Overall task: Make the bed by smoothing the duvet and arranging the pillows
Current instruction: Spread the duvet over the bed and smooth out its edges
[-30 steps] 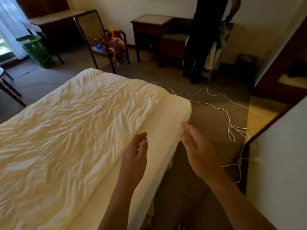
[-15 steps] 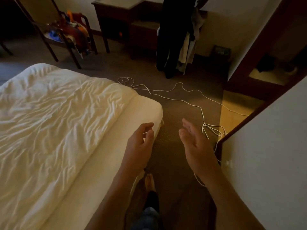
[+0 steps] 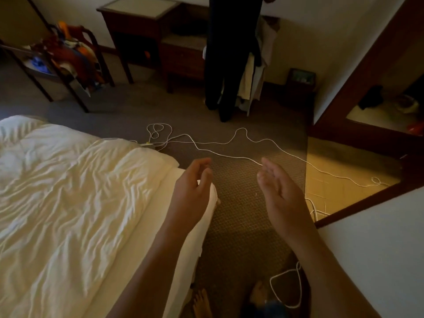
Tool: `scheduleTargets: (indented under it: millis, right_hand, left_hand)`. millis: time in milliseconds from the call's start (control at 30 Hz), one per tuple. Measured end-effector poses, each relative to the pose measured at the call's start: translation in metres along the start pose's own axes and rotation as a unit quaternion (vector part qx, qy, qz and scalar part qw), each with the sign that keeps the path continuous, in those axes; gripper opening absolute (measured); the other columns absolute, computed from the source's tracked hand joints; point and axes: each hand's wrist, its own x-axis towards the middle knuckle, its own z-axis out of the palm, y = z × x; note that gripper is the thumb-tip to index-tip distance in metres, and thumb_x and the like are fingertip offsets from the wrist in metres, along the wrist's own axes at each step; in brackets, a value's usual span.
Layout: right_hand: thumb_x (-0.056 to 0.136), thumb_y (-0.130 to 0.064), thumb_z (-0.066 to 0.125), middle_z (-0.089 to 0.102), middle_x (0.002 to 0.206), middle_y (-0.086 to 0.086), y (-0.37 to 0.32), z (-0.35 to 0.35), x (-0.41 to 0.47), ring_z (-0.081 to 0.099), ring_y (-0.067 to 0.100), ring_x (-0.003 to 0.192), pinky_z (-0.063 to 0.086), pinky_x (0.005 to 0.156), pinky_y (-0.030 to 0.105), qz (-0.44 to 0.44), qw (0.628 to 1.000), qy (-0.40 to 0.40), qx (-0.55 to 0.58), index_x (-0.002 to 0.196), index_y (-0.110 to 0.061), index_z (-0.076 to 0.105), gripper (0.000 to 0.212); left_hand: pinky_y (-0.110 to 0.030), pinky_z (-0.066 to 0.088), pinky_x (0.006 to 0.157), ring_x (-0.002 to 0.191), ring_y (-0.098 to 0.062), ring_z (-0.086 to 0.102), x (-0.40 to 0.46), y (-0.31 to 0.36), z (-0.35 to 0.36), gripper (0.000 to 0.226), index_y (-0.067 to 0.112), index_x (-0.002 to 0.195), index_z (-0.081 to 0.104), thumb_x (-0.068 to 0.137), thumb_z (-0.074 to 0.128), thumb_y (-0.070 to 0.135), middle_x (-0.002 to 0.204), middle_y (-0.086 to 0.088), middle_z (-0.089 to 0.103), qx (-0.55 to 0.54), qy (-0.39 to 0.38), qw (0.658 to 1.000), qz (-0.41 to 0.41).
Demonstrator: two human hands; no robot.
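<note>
A wrinkled white duvet (image 3: pixel 68 203) covers the bed on the left, and a bare strip of mattress (image 3: pixel 142 260) shows along its right edge. My left hand (image 3: pixel 190 191) hovers over the mattress corner with loosely curled fingers and holds nothing. Over the carpet to the right, my right hand (image 3: pixel 282 193) is held out with straight fingers, palm turned inward, and is empty. No pillow is in view.
A white cord (image 3: pixel 229 154) snakes across the brown carpet and loops near my bare feet (image 3: pixel 284 288). A person in dark trousers (image 3: pixel 227 65) stands by a wooden side table (image 3: pixel 137 24). A chair piled with colourful clothes (image 3: pixel 68 56) stands at far left. A white wall (image 3: pixel 378 249) is close on the right.
The view has swung to the right, off the bed and toward the floor. Both hands have left the mattress edge and stay empty in front of me.
</note>
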Motion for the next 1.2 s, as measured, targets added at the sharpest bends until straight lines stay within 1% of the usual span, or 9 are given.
scheduleTargets:
  millis: [133,233,367,500,633,733,933,1067,1200]
  right_hand:
    - [0.095,-0.063,0.037,0.044,0.152,-0.008,0.018,0.001,0.072,0.043,0.008,0.137,0.043,0.110,0.046,0.003,1.000,-0.023,-0.009,0.148,-0.031,0.040,0.062]
    - [0.091,-0.062,0.037,0.044,0.152,-0.009,0.033,0.000,0.135,0.044,0.008,0.136,0.043,0.110,0.047,0.001,0.999,-0.047,-0.012,0.147,-0.034,0.040,0.063]
    - [0.100,-0.053,0.042,0.044,0.152,-0.010,0.045,-0.001,0.229,0.041,0.005,0.137,0.041,0.111,0.045,-0.031,0.992,-0.122,-0.029,0.148,-0.036,0.039,0.052]
    - [0.099,-0.049,0.044,0.043,0.152,-0.011,0.035,-0.007,0.320,0.040,0.003,0.137,0.038,0.113,0.041,-0.054,0.974,-0.213,-0.049,0.148,-0.037,0.039,0.051]
    - [0.100,-0.046,0.046,0.044,0.151,-0.012,0.018,0.009,0.396,0.040,0.003,0.137,0.039,0.112,0.039,-0.094,0.956,-0.270,-0.063,0.148,-0.035,0.040,0.050]
    - [0.099,-0.044,0.047,0.045,0.151,-0.010,-0.002,0.044,0.447,0.040,0.002,0.137,0.037,0.113,0.036,-0.122,0.942,-0.310,-0.046,0.147,-0.034,0.042,0.049]
    - [0.100,-0.042,0.047,0.045,0.150,-0.010,-0.050,0.136,0.540,0.040,0.002,0.137,0.038,0.113,0.035,-0.187,0.907,-0.377,-0.026,0.147,-0.034,0.041,0.048]
    - [0.100,-0.039,0.048,0.044,0.150,-0.007,-0.081,0.193,0.603,0.040,0.003,0.136,0.039,0.109,0.031,-0.191,0.891,-0.411,-0.026,0.146,-0.032,0.041,0.047]
    - [0.100,-0.039,0.048,0.047,0.149,-0.005,-0.118,0.251,0.663,0.044,0.005,0.134,0.041,0.106,0.029,-0.204,0.882,-0.424,-0.014,0.146,-0.031,0.042,0.048]
  left_hand:
    - [0.001,0.040,0.069,0.080,0.026,0.053,0.065,-0.009,0.024,0.027,0.024,0.128,0.056,0.104,0.045,0.022,0.099,0.018,0.059,0.014,0.002,0.999,-0.029]
    - [-0.005,0.042,0.063,0.068,0.019,0.052,0.116,-0.014,0.045,0.027,0.025,0.128,0.056,0.103,0.045,0.023,0.085,0.017,0.057,0.009,0.012,0.999,-0.046]
    - [-0.005,0.041,0.057,0.064,0.018,0.051,0.188,-0.011,0.068,0.027,0.026,0.129,0.055,0.104,0.045,0.022,0.082,0.017,0.055,-0.013,0.076,0.995,-0.069]
    - [-0.001,0.042,0.065,0.080,0.023,0.053,0.248,0.000,0.080,0.029,0.026,0.130,0.055,0.104,0.044,0.025,0.099,0.020,0.058,-0.021,0.159,0.983,-0.095]
    - [-0.001,0.042,0.073,0.099,0.014,0.053,0.293,0.000,0.081,0.032,0.026,0.134,0.054,0.103,0.045,0.027,0.122,0.012,0.059,-0.029,0.229,0.965,-0.125]
    - [0.002,0.039,0.073,0.096,0.018,0.051,0.329,-0.002,0.065,0.032,0.023,0.134,0.055,0.103,0.045,0.024,0.121,0.012,0.058,-0.029,0.284,0.948,-0.137]
    - [0.001,0.040,0.072,0.085,0.026,0.052,0.416,-0.023,0.004,0.026,0.025,0.126,0.057,0.103,0.045,0.021,0.100,0.025,0.057,-0.023,0.383,0.913,-0.138]
    - [-0.002,0.042,0.078,0.095,0.017,0.057,0.484,-0.034,-0.044,0.031,0.019,0.131,0.058,0.103,0.046,0.024,0.111,0.013,0.064,-0.019,0.402,0.903,-0.148]
    - [-0.005,0.044,0.070,0.085,0.014,0.060,0.547,-0.031,-0.105,0.032,0.016,0.132,0.057,0.103,0.044,0.022,0.106,0.006,0.066,0.009,0.421,0.894,-0.153]
